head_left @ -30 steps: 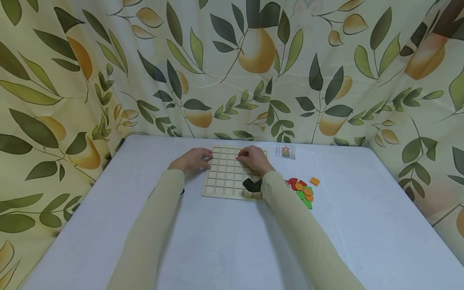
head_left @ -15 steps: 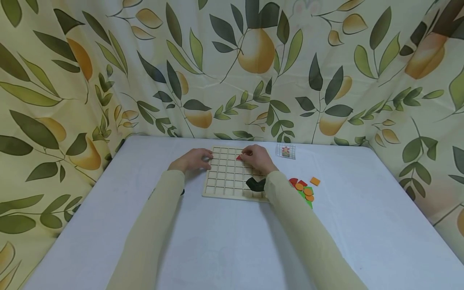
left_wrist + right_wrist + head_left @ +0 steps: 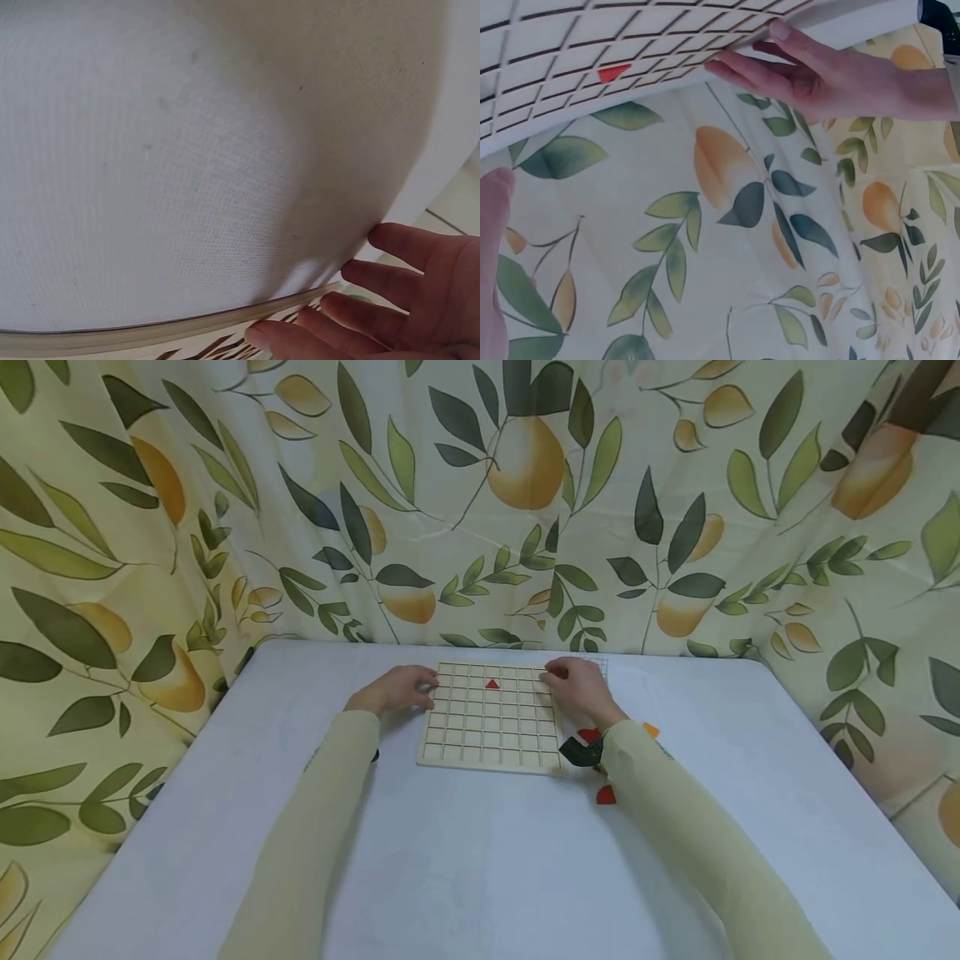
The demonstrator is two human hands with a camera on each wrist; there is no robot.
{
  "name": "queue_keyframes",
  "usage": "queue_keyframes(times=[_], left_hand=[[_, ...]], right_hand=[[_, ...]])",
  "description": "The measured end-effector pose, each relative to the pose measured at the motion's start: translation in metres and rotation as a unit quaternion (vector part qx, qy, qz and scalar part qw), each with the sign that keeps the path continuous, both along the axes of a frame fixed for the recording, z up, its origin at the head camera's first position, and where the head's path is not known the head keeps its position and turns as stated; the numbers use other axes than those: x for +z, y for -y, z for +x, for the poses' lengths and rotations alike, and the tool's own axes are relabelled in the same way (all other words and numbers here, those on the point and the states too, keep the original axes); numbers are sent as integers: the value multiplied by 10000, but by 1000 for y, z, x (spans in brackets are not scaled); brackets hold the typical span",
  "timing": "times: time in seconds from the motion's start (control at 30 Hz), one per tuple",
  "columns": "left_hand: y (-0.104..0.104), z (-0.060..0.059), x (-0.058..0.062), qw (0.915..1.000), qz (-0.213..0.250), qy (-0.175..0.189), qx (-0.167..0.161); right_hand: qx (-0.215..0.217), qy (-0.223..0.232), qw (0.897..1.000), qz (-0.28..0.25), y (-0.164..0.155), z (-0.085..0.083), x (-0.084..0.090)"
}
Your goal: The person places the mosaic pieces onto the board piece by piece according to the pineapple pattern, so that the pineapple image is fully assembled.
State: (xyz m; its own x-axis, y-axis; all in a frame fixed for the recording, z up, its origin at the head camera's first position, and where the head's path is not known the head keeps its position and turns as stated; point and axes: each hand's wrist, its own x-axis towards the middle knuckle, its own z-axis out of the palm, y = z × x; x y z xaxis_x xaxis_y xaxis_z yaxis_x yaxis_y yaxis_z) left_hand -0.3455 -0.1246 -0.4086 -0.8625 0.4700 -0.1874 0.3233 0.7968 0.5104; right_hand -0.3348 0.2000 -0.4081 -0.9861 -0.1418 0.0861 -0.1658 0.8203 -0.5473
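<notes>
A wooden grid board [image 3: 491,718] lies flat near the far edge of a white worktop [image 3: 465,860], in front of a curtain [image 3: 480,502] printed with leaves and pears. One red triangle [image 3: 492,684] sits in a cell of the board's second row from the far edge, slightly right of centre; the right wrist view shows the same triangle [image 3: 614,73] seated among otherwise bare cells.

The left hand [image 3: 397,687] rests against the far left corner of the board, its fingers nearly straight and laid along the edge; the left wrist view shows these fingers [image 3: 390,300] extended at the board's rim, gripping nothing.

The right hand [image 3: 576,683] is at the far right corner of the board, its fingers loosely bent and touching the edge; it appears to hold no piece, although the fingertips are partly hidden. A dark wrist device [image 3: 581,750] sits on the right forearm.

Loose pieces lie on the worktop just beside the board's right edge, partly covered by the right sleeve [image 3: 697,835]: a red piece [image 3: 589,735], a second red piece [image 3: 606,795] nearer the viewer, and an orange piece [image 3: 651,728].
</notes>
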Motion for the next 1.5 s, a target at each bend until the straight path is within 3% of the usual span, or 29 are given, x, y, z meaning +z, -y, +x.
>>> queue_keyframes(times=[0.43, 0.9, 1.2, 1.5], left_hand=[[0, 1, 0, 10000, 39, 25, 76], [2, 2, 1, 9999, 105, 25, 6], [1, 3, 3, 10000, 49, 37, 40], [2, 1, -1, 10000, 55, 1, -1]], right_hand=[[-334, 234, 9991, -99, -66, 35, 3], [-329, 665, 9971, 193, -117, 71, 9], [-295, 739, 9940, 755, -152, 78, 3], [-148, 890, 9913, 963, -157, 78, -7]])
